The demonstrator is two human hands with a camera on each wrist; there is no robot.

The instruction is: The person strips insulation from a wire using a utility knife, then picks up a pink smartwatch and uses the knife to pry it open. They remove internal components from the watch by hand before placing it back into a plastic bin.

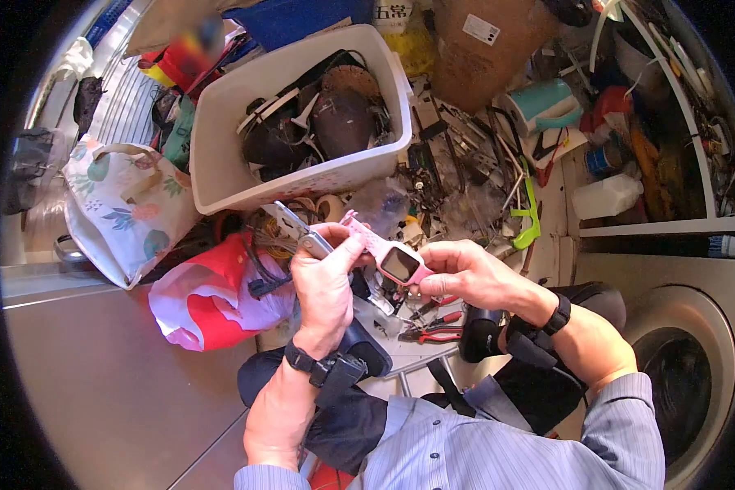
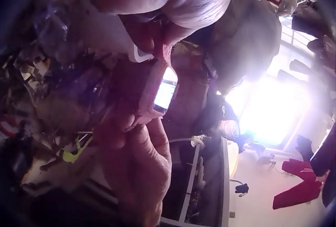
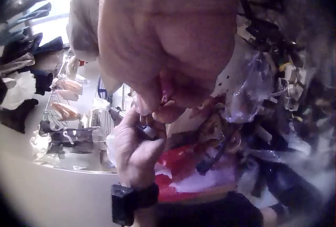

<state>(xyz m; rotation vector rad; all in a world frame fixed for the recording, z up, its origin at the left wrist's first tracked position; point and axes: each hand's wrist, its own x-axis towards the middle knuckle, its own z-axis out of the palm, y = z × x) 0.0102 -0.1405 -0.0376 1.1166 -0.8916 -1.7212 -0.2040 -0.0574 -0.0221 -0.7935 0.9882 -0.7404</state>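
Observation:
A pink smartwatch (image 1: 399, 264) with a dark square screen is stretched between both hands, over the cluttered floor. My left hand (image 1: 325, 287) pinches one end of its strap between thumb and fingers. That same hand also grips a silvery flat metal piece (image 1: 292, 226), which sticks out up and to the left; what kind of tool it is I cannot tell. With thumb and fingertips, my right hand (image 1: 474, 276) pinches the strap close to the case. In the left wrist view, the watch screen (image 2: 165, 95) reflects bright light. The right hand hides most of the watch in the right wrist view.
A white plastic tub (image 1: 302, 180) holding dark items stands beyond the hands. Loose parts and red-handled pliers (image 1: 433, 334) litter the floor ahead. A red and white plastic bag (image 1: 220, 302) and patterned bag (image 1: 126, 204) lie left; a front-loading washing machine (image 1: 621, 273) stands right.

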